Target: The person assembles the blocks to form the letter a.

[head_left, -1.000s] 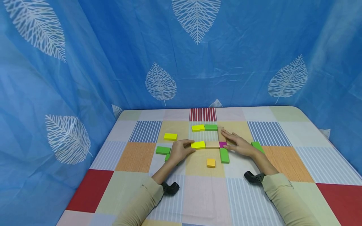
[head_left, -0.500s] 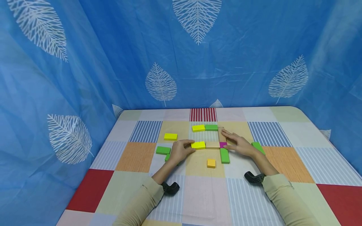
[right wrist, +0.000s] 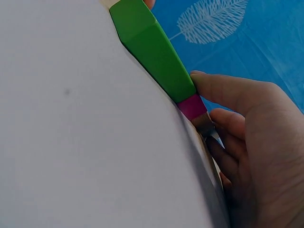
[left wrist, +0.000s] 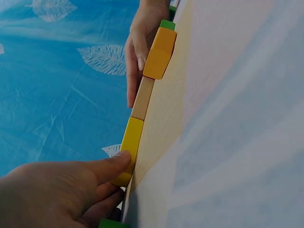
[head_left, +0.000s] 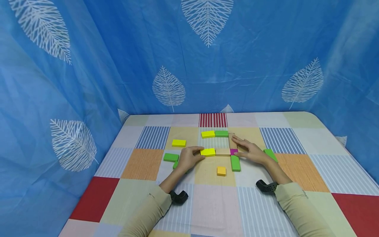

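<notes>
A blue curtain point(head_left: 251, 82) with big white leaves is hanging from the left side, along the back and round to the right. In front of it, a cloth-covered tabletop point(head_left: 207, 200) is showing plain and striped squares, with a red square point(head_left: 94, 199) sitting near the left edge. Going right, a green block point(head_left: 171, 157) is lying flat, a smaller bit of green point(head_left: 176, 165) is peeking out by the arm, and a loose yellow block point(head_left: 179, 143) is lying farther back. The left hand point(head_left: 187, 159) is pinching the left end of another yellow block point(head_left: 208, 152). That one is touching a tan block point(head_left: 222, 152), and a purple block point(head_left: 234, 152) is ending the row. Behind them, a back yellow block point(head_left: 208, 134) and a back green block point(head_left: 221, 133) are lying end to end. An orange block point(head_left: 221, 171) is sitting in front. The right hand point(head_left: 251, 153) is holding its fingers loosely apart, touching the long tan piece point(head_left: 232, 141) above the purple one. A front green block point(head_left: 235, 163) is pointing toward the person. Past that hand, a far-right green block point(head_left: 270, 155) is lying partly hidden.
</notes>
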{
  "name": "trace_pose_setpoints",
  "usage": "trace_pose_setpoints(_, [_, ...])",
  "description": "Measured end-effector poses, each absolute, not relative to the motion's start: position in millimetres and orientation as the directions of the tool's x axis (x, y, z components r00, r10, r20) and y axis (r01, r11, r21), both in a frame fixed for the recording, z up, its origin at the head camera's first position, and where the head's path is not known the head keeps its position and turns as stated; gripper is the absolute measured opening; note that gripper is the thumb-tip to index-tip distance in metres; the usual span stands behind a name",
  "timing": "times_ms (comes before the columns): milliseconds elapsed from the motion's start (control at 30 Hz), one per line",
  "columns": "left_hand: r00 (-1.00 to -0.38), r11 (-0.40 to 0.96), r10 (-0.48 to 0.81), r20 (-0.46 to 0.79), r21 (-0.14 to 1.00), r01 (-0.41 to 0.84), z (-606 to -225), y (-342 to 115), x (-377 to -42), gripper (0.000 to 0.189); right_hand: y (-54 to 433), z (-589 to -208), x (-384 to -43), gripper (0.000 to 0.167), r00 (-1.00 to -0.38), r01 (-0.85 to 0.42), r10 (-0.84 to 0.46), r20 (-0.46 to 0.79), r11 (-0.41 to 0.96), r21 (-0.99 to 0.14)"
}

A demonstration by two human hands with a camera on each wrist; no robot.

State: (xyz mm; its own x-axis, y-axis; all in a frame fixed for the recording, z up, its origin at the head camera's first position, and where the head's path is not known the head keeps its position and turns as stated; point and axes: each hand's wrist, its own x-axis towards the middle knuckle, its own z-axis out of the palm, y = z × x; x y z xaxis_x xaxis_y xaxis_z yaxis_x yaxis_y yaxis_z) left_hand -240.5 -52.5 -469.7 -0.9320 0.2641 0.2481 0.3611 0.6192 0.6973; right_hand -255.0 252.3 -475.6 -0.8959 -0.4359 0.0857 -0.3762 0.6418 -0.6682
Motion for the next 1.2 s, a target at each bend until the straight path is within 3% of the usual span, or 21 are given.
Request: trace_pose_setpoints(1200, [-0.933, 0.624, 0.277, 0.23, 0.695, 0.357, -470.2, -53.0, -241.3, 0.035, 253.6, -479.3, -256.6, 0.066, -0.865, -0.447, -0.481, 0.145, 0.605, -0.659])
